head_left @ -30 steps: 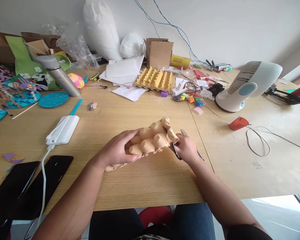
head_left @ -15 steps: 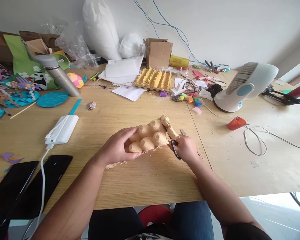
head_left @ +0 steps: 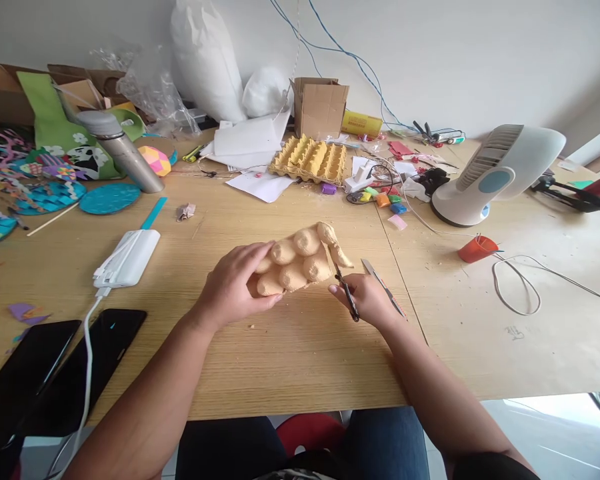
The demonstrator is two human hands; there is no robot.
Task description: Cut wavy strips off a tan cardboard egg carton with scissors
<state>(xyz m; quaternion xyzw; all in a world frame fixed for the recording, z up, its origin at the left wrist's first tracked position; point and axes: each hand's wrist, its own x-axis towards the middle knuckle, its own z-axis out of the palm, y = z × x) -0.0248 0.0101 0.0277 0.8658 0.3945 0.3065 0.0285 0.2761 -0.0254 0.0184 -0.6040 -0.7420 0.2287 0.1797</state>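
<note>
A tan egg carton piece (head_left: 294,272) with rounded bumps is held above the table by my left hand (head_left: 233,283), thumb along its near edge and fingers at the left end. My right hand (head_left: 367,298) is closed on black-handled scissors (head_left: 349,299), whose blades reach the carton's right end. There a narrow strip of carton (head_left: 336,245) hangs partly separated, bent outward to the right. A utility knife (head_left: 380,283) lies on the table just beyond my right hand, partly covered by it.
A yellow egg tray (head_left: 310,160), a cardboard box (head_left: 320,108) and papers stand at the back. To the right are a white fan (head_left: 495,175) and an orange cup (head_left: 478,249). A white power bank (head_left: 131,259) and two dark phones (head_left: 97,360) lie left, with a steel bottle (head_left: 125,157) behind.
The carton has risen slightly and tilted in my left hand. The strip at its right end stands farther from the rest, and the scissors have drawn back a little toward me.
</note>
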